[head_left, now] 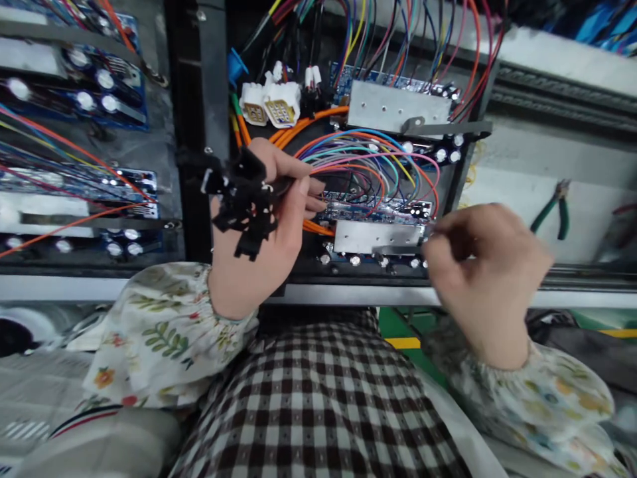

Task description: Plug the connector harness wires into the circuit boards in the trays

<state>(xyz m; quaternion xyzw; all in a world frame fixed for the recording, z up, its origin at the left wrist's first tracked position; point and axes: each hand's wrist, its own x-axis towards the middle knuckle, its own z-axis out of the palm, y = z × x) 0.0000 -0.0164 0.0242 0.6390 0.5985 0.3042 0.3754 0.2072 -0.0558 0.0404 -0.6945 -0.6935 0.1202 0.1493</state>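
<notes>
- Just left of the centre of our view, our left hand [259, 232] was closed around a bunch of black plug connectors [241, 202]. Its thumb and fingers were pressed together on a dark lead that ran off toward 3 o'clock.
- Our right hand [480, 265] sat at 4 o'clock from centre and was blurred. Its fingertips were bunched in a pinch at the right end of a thin metal strip [398, 249]. We could not tell what, if anything, sat between them.
- Between the two hands lay the lower circuit board [378, 211], with an aluminium plate [378, 237] along its near edge. Its long axis ran from 9 to 3 o'clock, roughly level with both hands.
- From our left hand the board lay at 3 o'clock, just beside the fingertips. From our right hand it lay at 9 o'clock.
- Our right hand was the nearer one to the plate, and our left hand was the nearer one to the board's wired end.
- Loops of coloured wires [368, 159] arched away at 12 o'clock from that board to an upper circuit board [343, 76], which carried a plate of its own.
- White connectors [271, 106] hung at 12 o'clock from our left hand, with orange cables [298, 129] just beside them.
- Green-handled pliers [552, 216] rested at 2 o'clock from our right hand, well apart from it.
- More blue boards [79, 192] lay far out at 9 o'clock.
- We could read no brand, label or writing anywhere, because the print on the boards was too small and blurred.
</notes>
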